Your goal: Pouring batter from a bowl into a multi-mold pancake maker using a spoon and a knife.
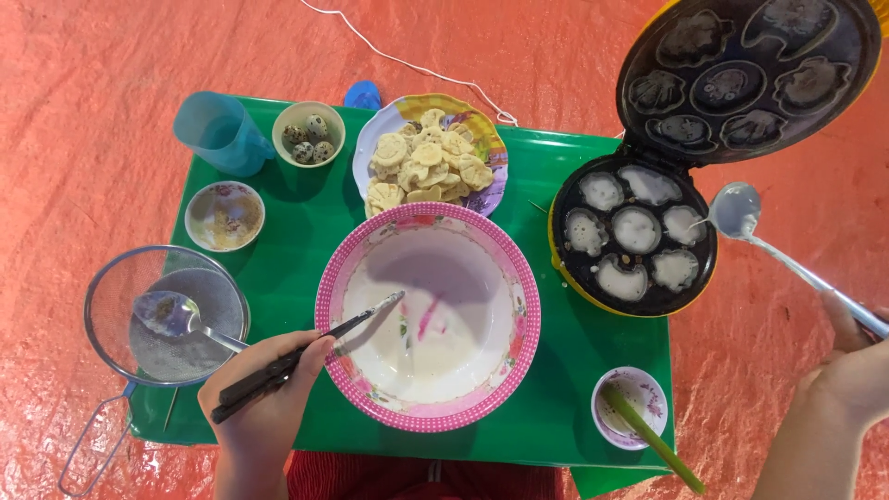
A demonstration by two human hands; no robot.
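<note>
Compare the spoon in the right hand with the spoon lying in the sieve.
The held spoon is lifted beside the cake maker, gripped by the right hand; the sieve spoon lies loose in the sieve. The held one points up-left, the other lies bowl-left, untouched. Both are metal with wet bowls.

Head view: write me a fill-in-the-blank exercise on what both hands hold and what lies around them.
1. The left hand holds dark chopsticks over the pink-rimmed round ____.
2. The right hand holds a metal ____ beside the yellow moulded cake maker.
3. The small cream bowl holds speckled ____.
4. A second metal spoon rests in the wire mesh ____.

Missing words: bowl; spoon; eggs; strainer
</note>
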